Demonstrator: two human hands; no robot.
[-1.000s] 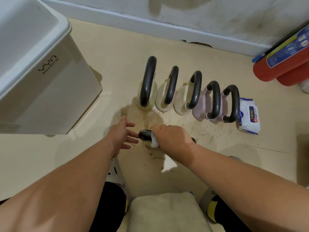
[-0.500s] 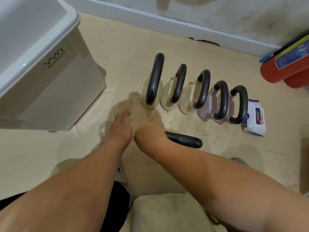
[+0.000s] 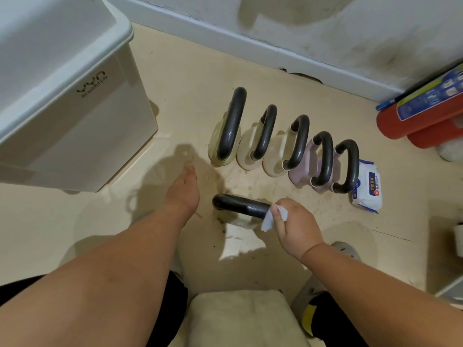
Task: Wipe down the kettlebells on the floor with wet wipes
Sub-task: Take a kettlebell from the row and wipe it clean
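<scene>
A kettlebell stands right in front of me, its black handle (image 3: pixel 240 205) lying crosswise and its pale body mostly hidden beneath. My right hand (image 3: pixel 298 227) holds a white wet wipe (image 3: pixel 271 219) wrapped round the right end of that handle. My left hand (image 3: pixel 185 187) hovers just left of the handle, fingers straight and together, holding nothing. Behind stands a row of several kettlebells (image 3: pixel 283 146) with black handles, cream on the left and pale pink on the right. A pack of wet wipes (image 3: pixel 368 189) lies at the row's right end.
A large white storage box (image 3: pixel 75 101) stands at the left. Red cylinders (image 3: pixel 423 116) lie by the wall at the right. The floor around the kettlebells is smeared with dirt. A cream cushion (image 3: pixel 240 319) sits between my knees, with my shoes on either side.
My right hand has slid with the wipe from the handle's left end to its right end. My left hand stays beside the handle, its fingers now straight and together.
</scene>
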